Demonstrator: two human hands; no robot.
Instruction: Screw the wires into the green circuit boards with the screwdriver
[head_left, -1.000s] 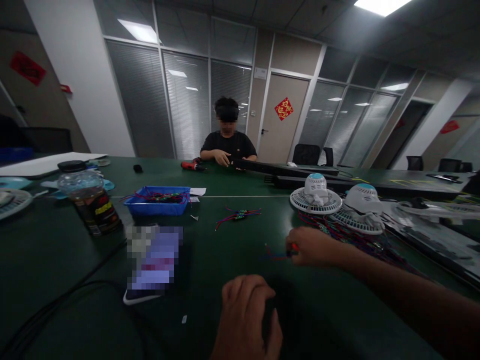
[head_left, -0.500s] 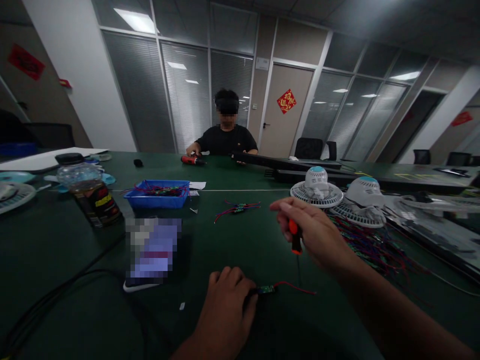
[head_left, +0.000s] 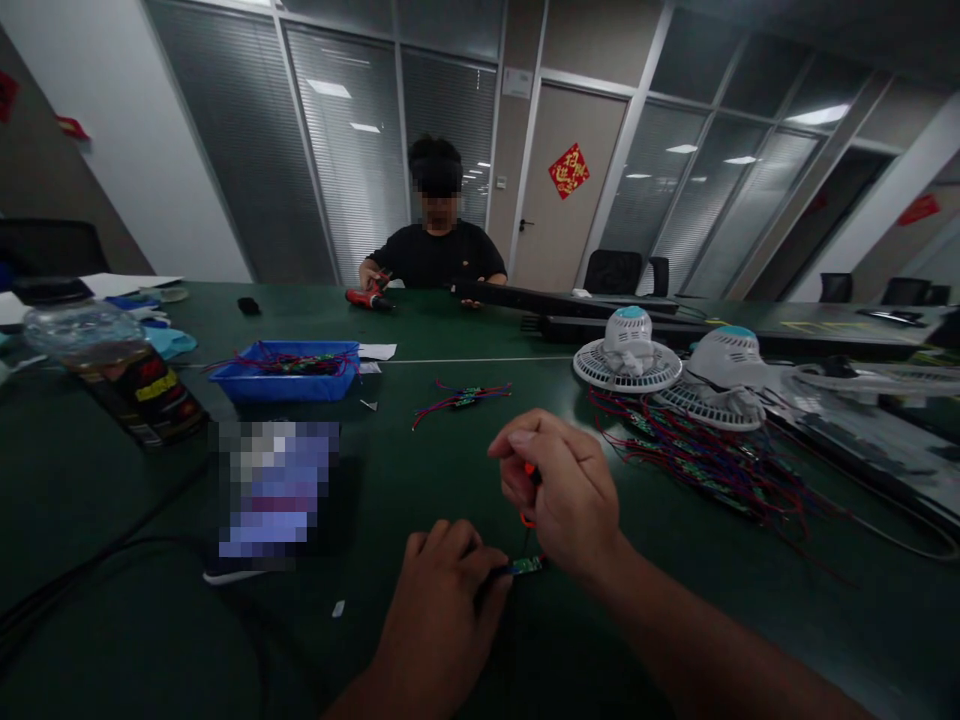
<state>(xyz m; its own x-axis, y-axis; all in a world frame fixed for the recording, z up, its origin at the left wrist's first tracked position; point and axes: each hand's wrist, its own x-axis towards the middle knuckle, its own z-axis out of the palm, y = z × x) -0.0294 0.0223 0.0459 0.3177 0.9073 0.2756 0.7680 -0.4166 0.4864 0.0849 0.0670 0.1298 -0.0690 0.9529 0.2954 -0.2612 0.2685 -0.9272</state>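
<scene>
Head view: on the dark green bench (head_left: 420,470), the left hand (head_left: 444,595) lies low, its thumb and index finger pinching the left end of a small green circuit board (head_left: 526,566). Just above it, the right hand (head_left: 564,490) has its fingers curled around a screwdriver (head_left: 529,520) with orange on the handle; the thin shaft points down at the board, though whether the tip touches it cannot be told. Farther out, another wired board (head_left: 466,398) lies alone between a blue tray (head_left: 283,388) heaped with similar wired boards and, to the right, a loose pile of boards and red and blue wires (head_left: 697,460). Behind that pile rest two white fan heads (head_left: 628,352) with pale blue caps. Left of the hands are a device with a pixelated screen (head_left: 277,490), a tilted, dark-labelled jar (head_left: 124,370) and a small white scrap (head_left: 338,608). Across the bench, a person in black (head_left: 442,250) has one hand at a red tool (head_left: 369,299), beside a long black bar (head_left: 540,302).
</scene>
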